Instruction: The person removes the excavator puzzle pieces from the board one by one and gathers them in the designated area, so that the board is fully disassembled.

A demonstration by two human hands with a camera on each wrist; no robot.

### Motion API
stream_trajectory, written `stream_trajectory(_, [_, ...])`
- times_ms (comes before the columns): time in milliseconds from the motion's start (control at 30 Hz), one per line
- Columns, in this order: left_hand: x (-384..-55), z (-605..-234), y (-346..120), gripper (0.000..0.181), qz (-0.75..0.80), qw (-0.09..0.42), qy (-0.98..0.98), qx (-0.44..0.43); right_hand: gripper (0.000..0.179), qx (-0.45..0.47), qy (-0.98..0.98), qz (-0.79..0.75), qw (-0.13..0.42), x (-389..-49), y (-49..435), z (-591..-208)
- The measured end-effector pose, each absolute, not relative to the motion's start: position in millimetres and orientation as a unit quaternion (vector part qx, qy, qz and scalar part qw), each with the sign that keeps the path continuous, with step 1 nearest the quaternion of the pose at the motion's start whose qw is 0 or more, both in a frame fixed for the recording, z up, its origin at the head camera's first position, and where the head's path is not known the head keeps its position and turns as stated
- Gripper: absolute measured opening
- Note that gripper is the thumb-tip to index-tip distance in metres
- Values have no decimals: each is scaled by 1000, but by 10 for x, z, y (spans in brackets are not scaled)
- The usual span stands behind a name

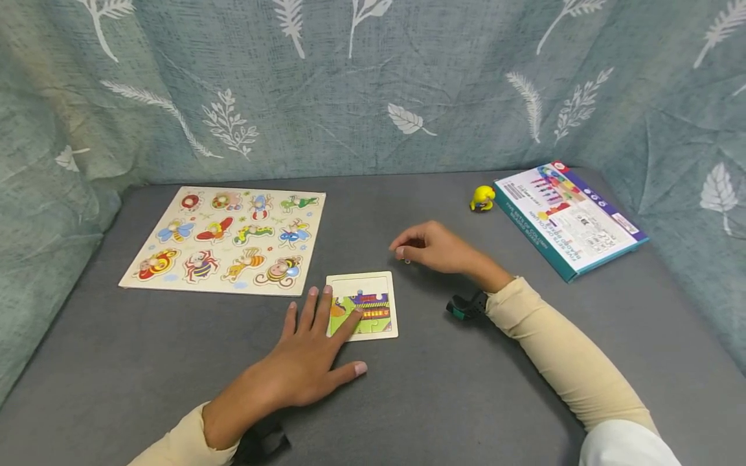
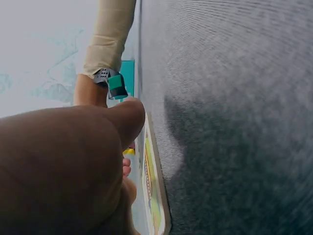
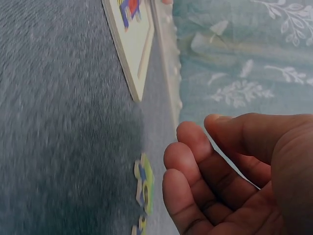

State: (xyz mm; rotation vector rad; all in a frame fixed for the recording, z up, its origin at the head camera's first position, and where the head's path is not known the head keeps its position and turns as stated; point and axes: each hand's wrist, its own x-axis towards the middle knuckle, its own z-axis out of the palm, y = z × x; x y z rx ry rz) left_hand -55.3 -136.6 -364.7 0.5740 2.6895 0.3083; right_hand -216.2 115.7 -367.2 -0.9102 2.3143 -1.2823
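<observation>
A small square jigsaw puzzle [image 1: 375, 328] in a cream tray lies on the grey table, its lower part filled with green, purple and red pieces and its upper part bare. My left hand [image 1: 309, 362] rests spread on the tray's left side, fingertips on the pieces and tray edge. To the right of the tray, my right hand [image 1: 440, 249] hovers with loosely bent fingers and nothing visible between thumb and fingers. Loose jigsaw pieces [image 3: 148, 188] lie just beneath it, seen edge-on in the right wrist view and mostly hidden by the hand in the head view.
A large cream board [image 1: 227, 243] with insect pictures lies at the back left. At the back right are a yellow toy figure [image 1: 482, 198] and a teal-edged box [image 1: 574, 217]. A patterned curtain [image 1: 350, 97] hangs behind the table.
</observation>
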Motion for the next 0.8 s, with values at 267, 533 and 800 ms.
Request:
stream_trajectory(267, [-544,-3688,-1385,80,120,175,960,180,26,-333,803,-447,212,-2124,998,-3604])
stream_trajectory(533, [-523,-3781,-1380,83,130,174,959,182,26,-366,805,-410,225,-2114,821,-3559])
stream_trajectory(800, [-534,-3769,-1389,86,131,193,956,180,25,-387,795,-405,235,-2077,696,-3615])
